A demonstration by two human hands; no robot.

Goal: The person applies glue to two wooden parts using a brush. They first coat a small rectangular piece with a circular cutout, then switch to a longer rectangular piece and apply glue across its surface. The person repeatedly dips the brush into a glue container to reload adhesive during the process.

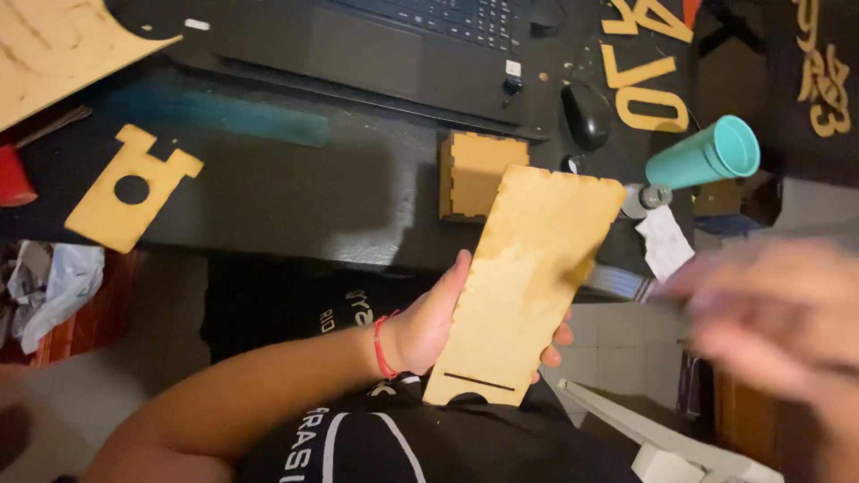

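1. The long wooden panel (523, 286), laser-cut with notched finger-joint edges and a narrow slot near its lower end, is held flat in the air over the person's lap, just off the near edge of the table (268, 192). It is loose and joined to nothing.
2. The left hand (429, 322) grips the panel from beneath, thumb along its left edge and fingertips showing past its right edge.
3. The right hand (769, 313) is a blur at the right, apart from the panel; I cannot tell whether it is spread or closed, nor whether it holds anything.
4. Behind the panel, a small wooden box (474, 174) with matching notched corners stands assembled on the table, so by my judgement part of the building is done.
5. Unassembled pieces remain: a cut-out wooden piece (132, 188) with a round hole lies at the left.
6. Farther out are a laptop (403, 45), a black mouse (586, 114) and a teal cup (707, 154).
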